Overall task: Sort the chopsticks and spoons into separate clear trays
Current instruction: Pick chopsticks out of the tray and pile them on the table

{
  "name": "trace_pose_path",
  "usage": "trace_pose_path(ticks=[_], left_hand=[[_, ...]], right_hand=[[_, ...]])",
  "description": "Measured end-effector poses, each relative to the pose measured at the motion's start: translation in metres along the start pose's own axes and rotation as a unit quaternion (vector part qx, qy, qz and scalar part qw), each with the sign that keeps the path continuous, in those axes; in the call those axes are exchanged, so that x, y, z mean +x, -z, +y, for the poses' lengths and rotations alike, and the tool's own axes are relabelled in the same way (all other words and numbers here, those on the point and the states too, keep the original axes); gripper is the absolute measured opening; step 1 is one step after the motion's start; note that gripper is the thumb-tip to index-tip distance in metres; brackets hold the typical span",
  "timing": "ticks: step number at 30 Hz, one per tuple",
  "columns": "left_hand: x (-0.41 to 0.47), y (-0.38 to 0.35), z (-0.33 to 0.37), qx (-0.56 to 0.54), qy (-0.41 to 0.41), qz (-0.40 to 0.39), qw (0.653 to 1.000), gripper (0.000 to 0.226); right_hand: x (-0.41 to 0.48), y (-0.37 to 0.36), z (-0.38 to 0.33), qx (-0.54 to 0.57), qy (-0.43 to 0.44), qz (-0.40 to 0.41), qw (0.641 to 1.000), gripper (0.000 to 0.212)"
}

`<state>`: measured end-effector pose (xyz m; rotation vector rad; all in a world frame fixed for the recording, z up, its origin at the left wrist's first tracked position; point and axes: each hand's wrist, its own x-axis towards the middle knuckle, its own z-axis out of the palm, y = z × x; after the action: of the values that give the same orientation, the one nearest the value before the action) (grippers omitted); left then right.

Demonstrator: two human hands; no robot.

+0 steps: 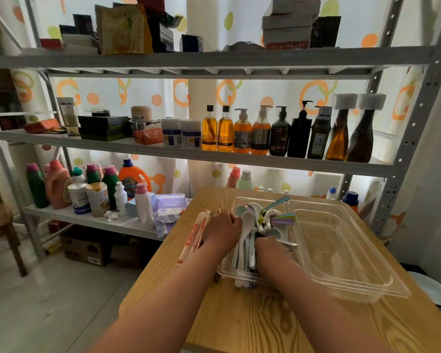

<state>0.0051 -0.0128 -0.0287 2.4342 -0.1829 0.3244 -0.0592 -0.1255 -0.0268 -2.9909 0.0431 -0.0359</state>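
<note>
Two clear trays stand side by side on the table [239,314]: left tray [239,275], right tray [341,250]. One heap of spoons [247,225], too tangled to count, lies in the left tray. One bundle of chopsticks [195,235], number unclear, lies at the table's left edge. Two hands: left hand [222,230], right hand [270,250].

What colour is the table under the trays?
The table is light yellow wood with darker grain, in the head view.

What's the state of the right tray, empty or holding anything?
Empty. Only the table's wood grain shows through the right tray; the spoons lie in the left tray.
</note>
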Motion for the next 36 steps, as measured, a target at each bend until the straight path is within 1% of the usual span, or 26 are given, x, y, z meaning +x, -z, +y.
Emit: trace_pose_path(ticks=[4, 9, 15, 19, 23, 31, 33, 36], left_hand=[[-0.003, -0.012, -0.002, 0.021, 0.001, 0.022, 1.0, 0.032], [-0.003, -0.016, -0.006, -0.007, 0.023, 0.001, 1.0, 0.037], [-0.007, -0.018, -0.006, 0.017, -0.005, -0.002, 1.0, 0.038], [-0.006, -0.017, -0.006, 0.011, 0.001, -0.015, 1.0, 0.036], [-0.006, -0.017, -0.007, 0.013, 0.002, -0.019, 1.0, 0.036], [-0.005, -0.017, -0.006, 0.018, 0.005, -0.027, 0.999, 0.037], [-0.006, -0.017, -0.005, 0.018, 0.005, -0.027, 0.999, 0.038], [-0.006, -0.017, -0.005, 0.019, 0.005, -0.026, 0.999, 0.038]], right_hand=[[0.007, 0.001, 0.0, 0.017, -0.013, 0.001, 1.0, 0.031], [0.014, -0.007, -0.004, 0.008, -0.05, -0.017, 0.999, 0.032], [0.016, -0.011, -0.004, -0.005, -0.091, -0.016, 0.996, 0.035], [0.016, -0.008, -0.006, -0.002, -0.112, -0.056, 0.992, 0.037], [0.015, -0.007, -0.007, 0.014, -0.131, -0.063, 0.989, 0.033], [0.011, -0.005, -0.005, 0.04, -0.161, -0.011, 0.986, 0.029], [0.011, -0.006, -0.005, 0.035, -0.154, 0.0, 0.987, 0.031], [0.011, -0.009, -0.005, 0.008, -0.118, 0.03, 0.993, 0.032]])
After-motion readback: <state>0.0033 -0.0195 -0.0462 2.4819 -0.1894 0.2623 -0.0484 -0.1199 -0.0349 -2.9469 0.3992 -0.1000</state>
